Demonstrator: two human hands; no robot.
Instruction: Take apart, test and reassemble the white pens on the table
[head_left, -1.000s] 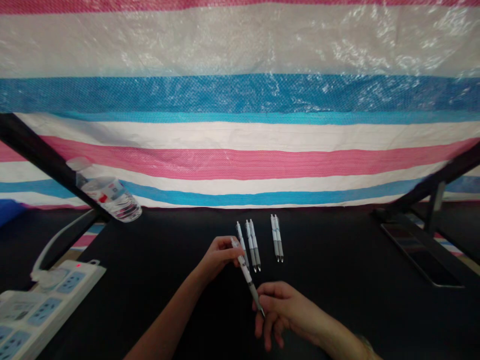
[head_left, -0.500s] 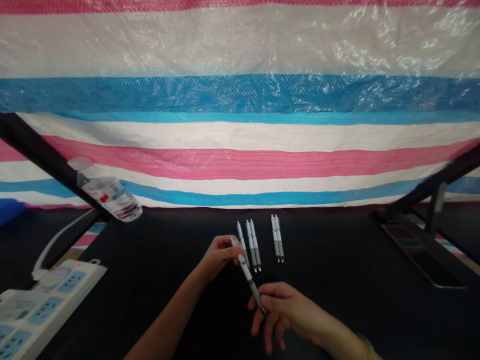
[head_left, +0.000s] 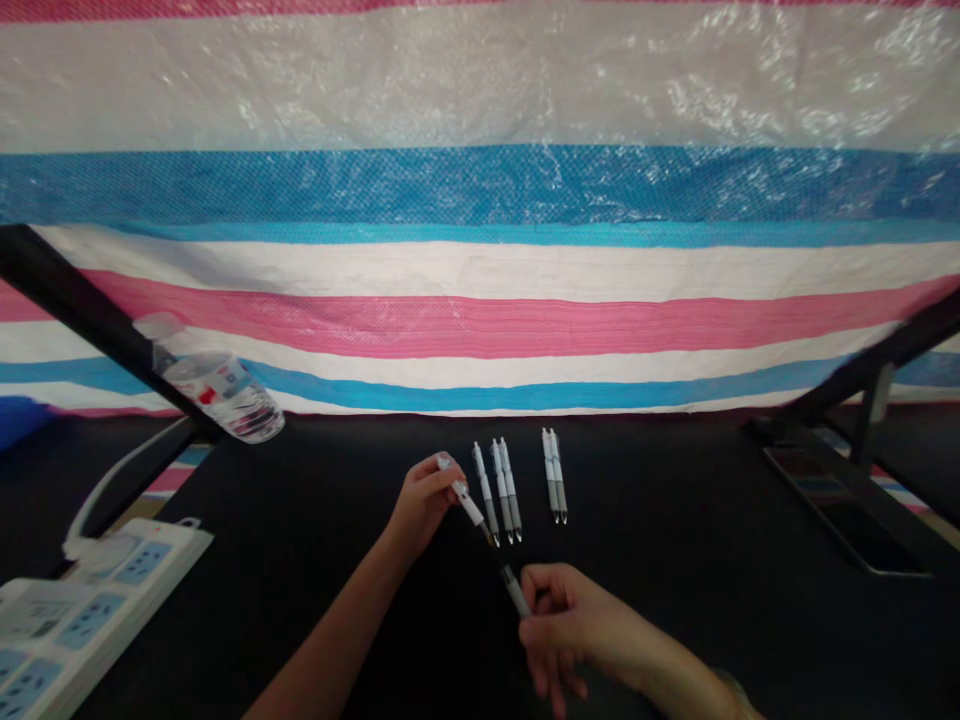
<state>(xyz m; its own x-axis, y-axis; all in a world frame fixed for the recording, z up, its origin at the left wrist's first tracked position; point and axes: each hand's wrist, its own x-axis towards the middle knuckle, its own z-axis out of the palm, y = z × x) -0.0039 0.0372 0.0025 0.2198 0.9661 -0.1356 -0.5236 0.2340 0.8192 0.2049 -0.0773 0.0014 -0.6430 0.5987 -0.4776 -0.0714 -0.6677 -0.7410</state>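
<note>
My left hand [head_left: 426, 503] pinches the white upper barrel [head_left: 466, 500] of a ballpoint pen near its push-button end. Fingers of my right hand [head_left: 566, 625] are closed on the pen's grey grip section [head_left: 516, 595], lower and to the right. Between the two parts a thin dark refill [head_left: 493, 548] shows, so the pen is drawn apart. Just beyond my hands, three white-and-grey pens lie side by side, among them the leftmost pen [head_left: 486, 493]. Another pair of pens [head_left: 555, 475] lies a little to their right.
On the black table [head_left: 675, 520], a smartphone [head_left: 840, 510] lies at the right. A power strip [head_left: 90, 610] with a plugged-in cable is at the left. A water bottle [head_left: 225, 390] leans by a black bar [head_left: 90, 325]. Behind hangs a striped plastic sheet [head_left: 480, 190].
The pen has come apart in the middle, exposing the refill. My left hand has moved up and left with the white barrel; my right fingers have closed on the grey grip.
</note>
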